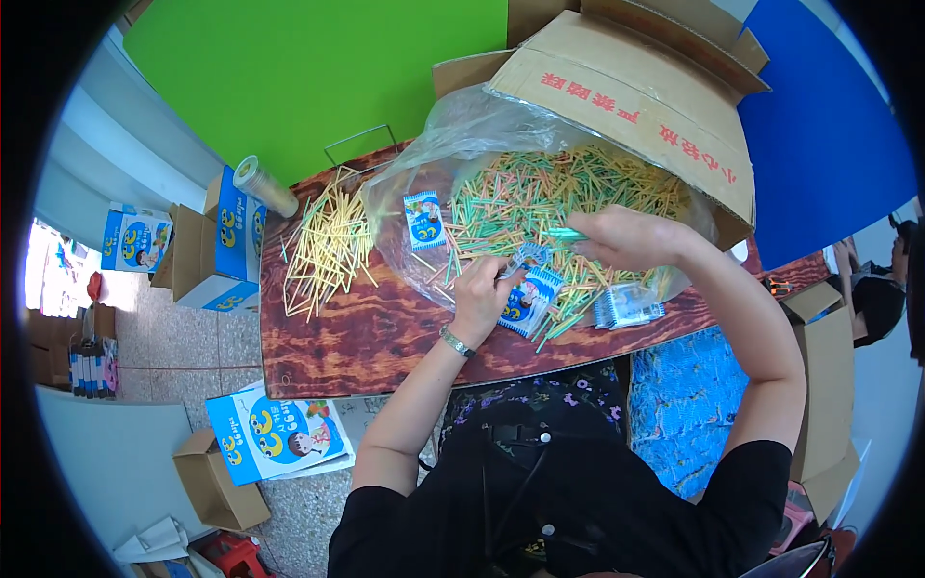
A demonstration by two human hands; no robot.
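Carton [231, 231] at the left, blue and white, flaps open, its inside hidden! Next, a clear plastic cylinder [266, 187] leans by the wood-grain table [356, 347], and pale yellow sticks [330, 241] lie heaped, mostly running near to far. A blue-and-white sachet [424, 221] lies nearly upright, ends near and far. Now the left hand [481, 298], fingers closed on a small blue packet [530, 257] at the pile's near edge; whether its mouth is open, I can't tell. Just nearer, a larger packet [530, 301] slants from near left to far right. Behind, a clear plastic bag [491, 120] spreads from the tipped cardboard box [636, 91], brimming with multicoloured sticks [501, 197]. And the right hand [626, 238], apart from the left, pinches green sticks [566, 233] above that pile, tips pointing left, long axis left to right! Pale packets [628, 306] lie nearer, at the right.
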